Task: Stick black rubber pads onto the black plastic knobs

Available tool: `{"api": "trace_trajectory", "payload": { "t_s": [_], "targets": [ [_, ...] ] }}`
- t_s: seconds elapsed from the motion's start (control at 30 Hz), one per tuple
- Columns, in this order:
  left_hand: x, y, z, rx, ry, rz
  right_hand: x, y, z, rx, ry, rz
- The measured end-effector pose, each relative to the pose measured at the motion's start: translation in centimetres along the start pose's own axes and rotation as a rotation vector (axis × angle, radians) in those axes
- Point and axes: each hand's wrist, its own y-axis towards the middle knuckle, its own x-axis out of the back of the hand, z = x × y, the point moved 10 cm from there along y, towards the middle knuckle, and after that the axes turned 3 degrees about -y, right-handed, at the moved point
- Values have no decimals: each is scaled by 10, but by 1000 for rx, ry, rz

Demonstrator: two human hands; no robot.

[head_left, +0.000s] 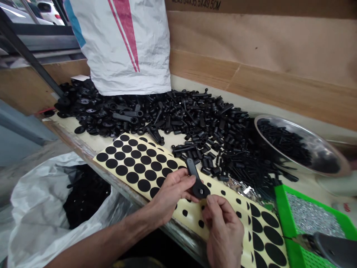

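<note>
My left hand (169,193) pinches a black plastic crank handle (194,173) between thumb and fingers. The handle's narrow arm points up and away, and its round end with a small bright square in the middle lies toward my right hand (224,229). The right thumb and fingers are pressed together right at that round end; what they hold, if anything, is too small to make out. Beneath both hands lie yellowish sheets of black round stickers (145,160), one with small dots and gaps where rounds are gone.
Black plastic parts (195,115) are heaped behind the sheets. A steel bowl (329,149) of black pins stands right. Small metal pieces fill a green basket (283,208); a dark tool (334,247) juts over it. A white sack (128,44) stands behind, an open bag (30,208) left.
</note>
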Motion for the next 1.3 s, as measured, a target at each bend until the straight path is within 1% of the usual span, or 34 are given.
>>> {"api": "trace_trajectory", "payload": {
  "t_s": [0.17,0.4,0.63,0.77,0.9,0.97,1.0,1.07,1.13,1.17,1.23,1.3],
  "targets": [
    [0,0,0,-10,2,6,1,0,0,18,-2,-2],
    [3,2,1,-18,-17,9,0,0,-3,30,-41,27],
    [2,1,-1,-7,3,-2,0,0,-3,37,-60,14],
    [0,-1,-4,-27,5,19,0,0,-1,42,-78,-5],
    [-3,-3,-6,-50,31,52,-2,-3,4,73,-150,14],
    [-1,-5,-7,-56,39,41,-1,-4,15,160,-253,6],
    [0,-6,-7,-61,42,29,-1,-6,24,238,-335,-5],
    [2,-8,-9,-84,54,10,-5,-15,47,450,-548,-42],
    [4,-12,-13,-132,77,-2,-14,-27,68,662,-786,-82],
    [4,-14,-15,-164,95,-7,-20,-32,74,738,-894,-101],
    [5,-20,-18,-223,141,-21,-29,-39,81,813,-1050,-120],
    [6,-24,-18,-248,160,-36,-33,-41,81,808,-1115,-110]
  ]
}}
